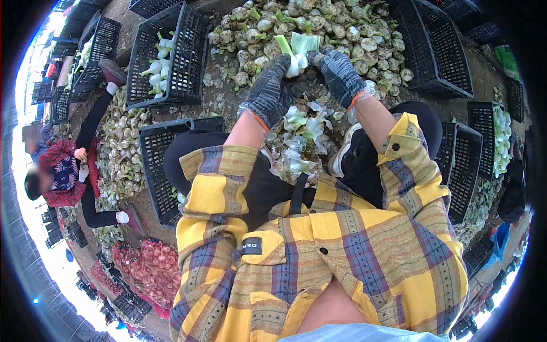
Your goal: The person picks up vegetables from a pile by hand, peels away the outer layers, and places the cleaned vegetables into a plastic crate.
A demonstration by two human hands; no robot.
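Observation:
My left hand, in a grey knitted glove, is closed around the side of a fresh garlic bulb with a short green stem. The bulb is white and smooth where it shows. My right hand, gloved the same way, pinches a pale green-white outer skin that stands beside the stem. Just beyond both hands lies a big heap of unpeeled garlic bulbs with dirty skins. Stripped skins are piled on the ground below my hands, between my legs.
A black crate with white peeled bulbs stands at the left, and another black crate at the right. More crates flank my knees. Further left, a person in a red top sits by another garlic heap. Red net sacks lie lower left.

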